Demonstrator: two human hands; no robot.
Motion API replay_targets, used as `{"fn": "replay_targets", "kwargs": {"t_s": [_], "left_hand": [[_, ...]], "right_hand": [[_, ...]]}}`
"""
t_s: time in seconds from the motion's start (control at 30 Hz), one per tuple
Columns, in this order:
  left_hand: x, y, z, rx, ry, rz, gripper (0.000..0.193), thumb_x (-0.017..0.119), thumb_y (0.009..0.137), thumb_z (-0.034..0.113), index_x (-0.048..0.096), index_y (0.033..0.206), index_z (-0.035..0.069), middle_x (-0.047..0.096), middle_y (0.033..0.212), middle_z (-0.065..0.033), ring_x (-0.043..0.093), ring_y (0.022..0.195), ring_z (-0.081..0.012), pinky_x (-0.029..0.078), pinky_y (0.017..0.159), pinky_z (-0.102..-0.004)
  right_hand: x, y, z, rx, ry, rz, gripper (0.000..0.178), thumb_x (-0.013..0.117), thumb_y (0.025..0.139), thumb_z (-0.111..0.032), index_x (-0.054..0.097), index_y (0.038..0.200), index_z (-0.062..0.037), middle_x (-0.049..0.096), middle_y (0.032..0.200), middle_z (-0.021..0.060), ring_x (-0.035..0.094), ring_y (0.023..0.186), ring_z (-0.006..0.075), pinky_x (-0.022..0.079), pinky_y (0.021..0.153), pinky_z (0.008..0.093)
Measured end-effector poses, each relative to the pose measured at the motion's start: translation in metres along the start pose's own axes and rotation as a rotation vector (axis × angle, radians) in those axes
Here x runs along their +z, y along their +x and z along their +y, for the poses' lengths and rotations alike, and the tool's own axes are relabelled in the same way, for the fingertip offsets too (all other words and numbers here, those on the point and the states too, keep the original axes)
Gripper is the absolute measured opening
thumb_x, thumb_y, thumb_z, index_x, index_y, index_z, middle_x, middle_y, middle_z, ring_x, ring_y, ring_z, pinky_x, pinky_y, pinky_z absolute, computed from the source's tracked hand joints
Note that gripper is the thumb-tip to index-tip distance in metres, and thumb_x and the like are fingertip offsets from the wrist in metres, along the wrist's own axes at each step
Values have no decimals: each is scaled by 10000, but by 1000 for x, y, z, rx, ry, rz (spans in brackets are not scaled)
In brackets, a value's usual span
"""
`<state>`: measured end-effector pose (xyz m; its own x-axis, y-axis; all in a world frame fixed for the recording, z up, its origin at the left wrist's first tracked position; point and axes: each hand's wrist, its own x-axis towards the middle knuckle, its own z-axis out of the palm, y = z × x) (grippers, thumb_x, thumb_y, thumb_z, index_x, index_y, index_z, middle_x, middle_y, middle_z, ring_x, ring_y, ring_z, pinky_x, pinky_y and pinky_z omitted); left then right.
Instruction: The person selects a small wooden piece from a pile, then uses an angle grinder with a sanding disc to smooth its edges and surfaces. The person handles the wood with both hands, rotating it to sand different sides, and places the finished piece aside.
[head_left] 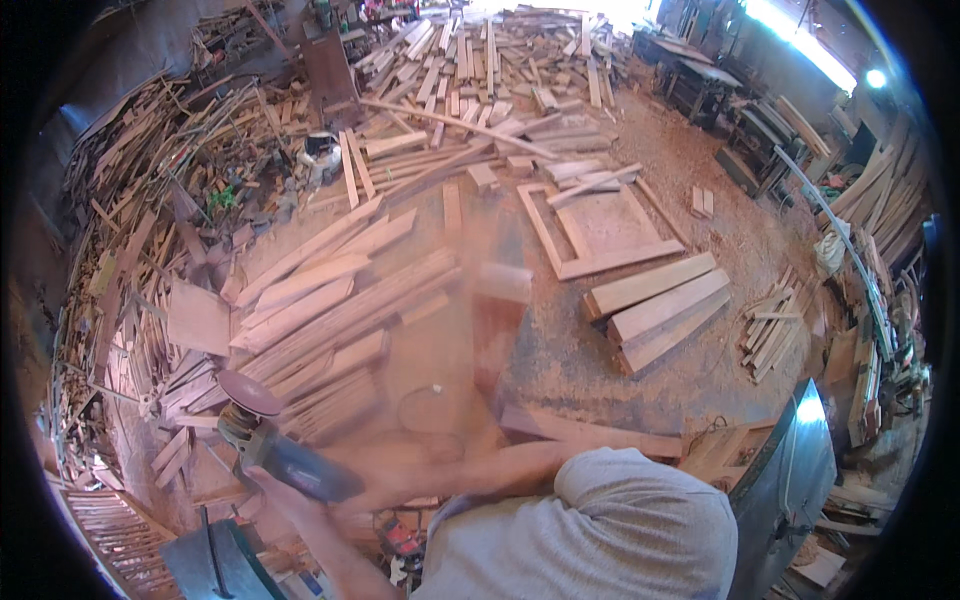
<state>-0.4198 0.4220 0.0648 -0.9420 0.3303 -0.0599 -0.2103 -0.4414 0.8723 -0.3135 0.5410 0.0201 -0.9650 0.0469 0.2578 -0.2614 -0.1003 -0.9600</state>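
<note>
Sawdust-covered workshop floor (590,370), planks (340,300) piled left and far. Left hand (275,490), fingers wrapped around grinder (275,440). Right hand (500,290) blurred, finger state unclear, near wooden frame (600,225).

left hand (275,490) gripping, right arm blurred (mid-swing)

Grinder (268,440) left — frame (600,230) beyond, planks (660,310) right.

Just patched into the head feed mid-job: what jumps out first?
The left hand grips an angle grinder, disc up, at lower left. Motion blur smears the centre, so the right hand cannot be made out. Behind lie heaps of wood planks and an open wooden frame on the sawdust-covered floor.
</note>
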Motion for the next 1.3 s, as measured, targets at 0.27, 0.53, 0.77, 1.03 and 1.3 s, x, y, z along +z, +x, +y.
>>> {"fn": "replay_targets", "kwargs": {"t_s": [0.27,0.53,0.77,1.03,1.3], "left_hand": [[10,-6,7,81,83,92,966,555,824,813,506,1361,11,642,1162,-141,650,1003,-301,546,889,-426],[-27,3,25,-50,17,158,1011,478,785,889,562,1260,0,674,1013,-151,674,909,-299,578,788,-432],[-48,5,0,-350,40,32,863,472,885,776,568,1238,-6,689,997,-156,701,850,-299,610,705,-405],[21,-49,29,-181,732,-245,641,822,745,71,523,1309,12,674,1094,-94,676,959,-207,555,867,-330],[89,-58,36,-6,1379,-334,821,916,657,129,456,1332,43,678,1145,-138,669,1074,-242,526,927,-356]], "right_hand": [[6,-31,-35,207,-43,1,551,794,812,-419,598,1123,-9,670,982,155,641,902,236,521,799,375],[-239,-147,-64,289,-970,575,870,850,739,-358,431,1401,21,500,1379,195,502,1262,296,413,1059,388],[-376,-162,24,23,-420,843,988,968,623,-254,422,1404,10,507,1361,172,537,1268,313,463,1050,410],[-224,-112,26,-134,-941,863,646,933,619,-262,623,1114,14,562,1231,181,605,1096,385,533,903,442],[-174,-113,53,-292,-1010,548,642,862,680,-139,545,1216,17,554,1335,246,573,1189,427,507,971,448]]}}
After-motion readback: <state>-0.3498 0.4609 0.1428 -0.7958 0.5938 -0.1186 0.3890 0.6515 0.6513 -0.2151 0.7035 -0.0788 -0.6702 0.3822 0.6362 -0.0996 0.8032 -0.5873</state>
